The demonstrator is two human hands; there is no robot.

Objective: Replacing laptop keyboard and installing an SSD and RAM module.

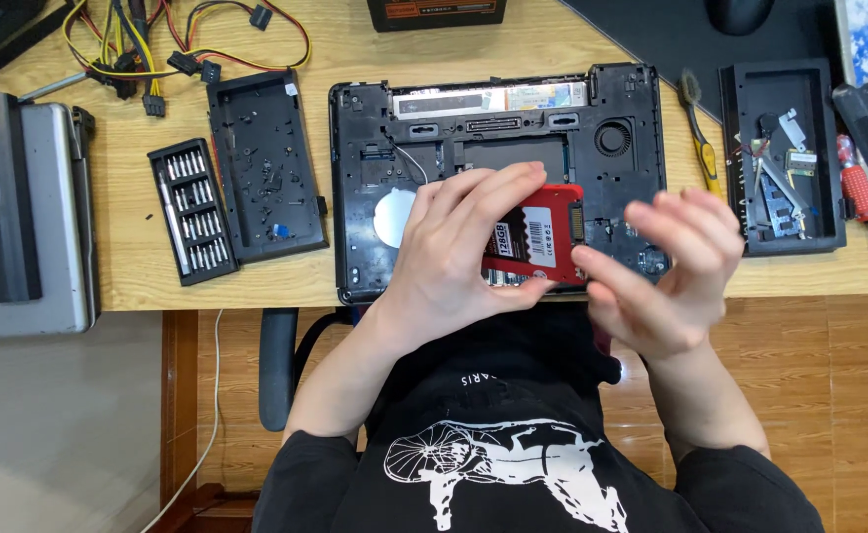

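A: The red solid-state drive [535, 237] is pinched in the left hand [453, 252], fingers across its top face and thumb beneath, and held above the opened laptop base [498, 178], over its front edge. The right hand [676, 266] is open beside the drive's connector end; whether contact is made cannot be told, since that hand is blurred.

B: What could go wrong?

A: The drive could be dropped onto the exposed board if the pinch slackens, as only one side is held. The connector edge could be knocked by the blurred fingers.

B: And what is hidden?

A: The drive's underside and the bay below it are covered by the hands. The small parts in the black tray [784, 158] at the right are hard to make out.
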